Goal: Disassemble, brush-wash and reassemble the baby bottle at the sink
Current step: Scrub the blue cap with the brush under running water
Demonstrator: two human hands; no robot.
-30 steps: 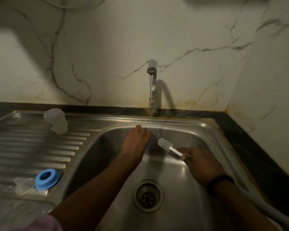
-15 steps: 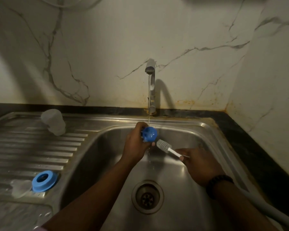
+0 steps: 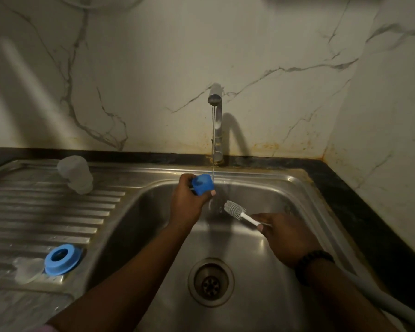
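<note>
My left hand [image 3: 189, 200] grips a blue bottle cap [image 3: 203, 184] over the sink basin [image 3: 249, 248], right under the thin stream of water from the tap [image 3: 216, 97]. My right hand [image 3: 285, 238] holds a white bottle brush [image 3: 235, 209] by its handle; the grey bristle head points up-left, a short way right of the cap and apart from it. On the draining board lie a clear bottle body [image 3: 76, 174], a blue collar ring [image 3: 61, 258] and a clear teat [image 3: 28, 269] beside the ring.
The drain [image 3: 211, 281] sits at the basin's middle front. A grey hose [image 3: 379, 300] runs along the basin's right rim. A dark counter [image 3: 369, 212] borders the sink on the right, with marble walls behind.
My left hand has turned the blue cap up into sight and lifted it into the stream. The brush head has dropped slightly lower and away from the cap.
</note>
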